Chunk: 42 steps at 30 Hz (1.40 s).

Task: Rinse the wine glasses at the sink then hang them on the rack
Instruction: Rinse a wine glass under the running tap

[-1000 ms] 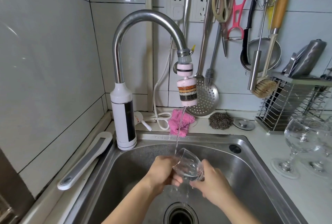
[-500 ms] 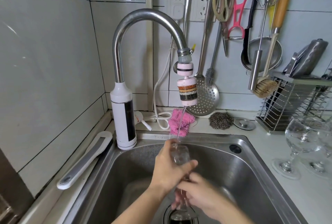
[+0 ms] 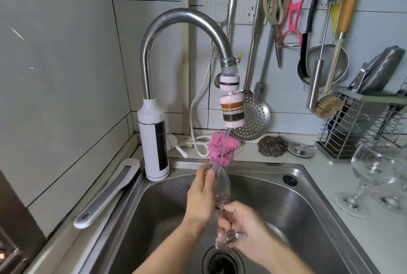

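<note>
A clear wine glass (image 3: 222, 185) stands upright over the steel sink (image 3: 308, 196), its mouth under the thin stream from the faucet (image 3: 182, 20). My left hand (image 3: 201, 196) wraps around the bowl from the left, thumb near the rim. My right hand (image 3: 244, 227) grips the stem just below the bowl, with the glass's foot showing under my fingers above the drain (image 3: 223, 260). Two more wine glasses (image 3: 372, 174) stand on the counter at the right.
A pink cloth (image 3: 222, 145), a steel scourer (image 3: 272, 145) and a sink plug (image 3: 301, 150) lie behind the sink. Utensils hang on the wall rail above. A wire rack (image 3: 363, 124) stands at the back right. A grey-white tool (image 3: 105, 192) lies left of the sink.
The glass went from tilted, held low by both hands, to upright under the stream. My left hand moved up around the bowl and my right hand dropped to the stem.
</note>
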Each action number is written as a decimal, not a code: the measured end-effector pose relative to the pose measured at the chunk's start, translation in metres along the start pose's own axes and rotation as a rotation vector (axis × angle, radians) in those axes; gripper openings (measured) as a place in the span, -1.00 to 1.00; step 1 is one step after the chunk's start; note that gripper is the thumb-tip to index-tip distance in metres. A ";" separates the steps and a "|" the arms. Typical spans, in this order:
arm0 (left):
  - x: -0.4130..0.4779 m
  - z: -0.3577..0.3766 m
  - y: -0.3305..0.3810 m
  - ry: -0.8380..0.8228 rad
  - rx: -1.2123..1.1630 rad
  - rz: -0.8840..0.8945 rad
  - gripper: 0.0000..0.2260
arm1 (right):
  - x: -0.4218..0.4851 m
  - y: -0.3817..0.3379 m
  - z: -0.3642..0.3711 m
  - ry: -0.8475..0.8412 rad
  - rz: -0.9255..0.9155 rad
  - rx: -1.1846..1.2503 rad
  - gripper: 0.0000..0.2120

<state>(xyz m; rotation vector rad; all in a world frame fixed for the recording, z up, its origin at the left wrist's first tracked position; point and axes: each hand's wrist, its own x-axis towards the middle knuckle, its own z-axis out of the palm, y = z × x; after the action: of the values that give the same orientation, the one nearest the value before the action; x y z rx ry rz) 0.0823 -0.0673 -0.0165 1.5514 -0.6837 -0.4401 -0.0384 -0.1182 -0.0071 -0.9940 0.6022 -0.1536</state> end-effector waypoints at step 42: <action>-0.009 0.005 0.008 0.072 0.168 0.207 -0.68 | -0.001 -0.003 -0.004 -0.024 0.056 0.117 -0.82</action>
<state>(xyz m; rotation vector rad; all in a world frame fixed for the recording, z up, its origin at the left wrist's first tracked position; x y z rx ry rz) 0.0711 -0.0647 -0.0097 1.6257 -0.8324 -0.1743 -0.0404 -0.1227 -0.0055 -0.8636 0.5919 -0.1258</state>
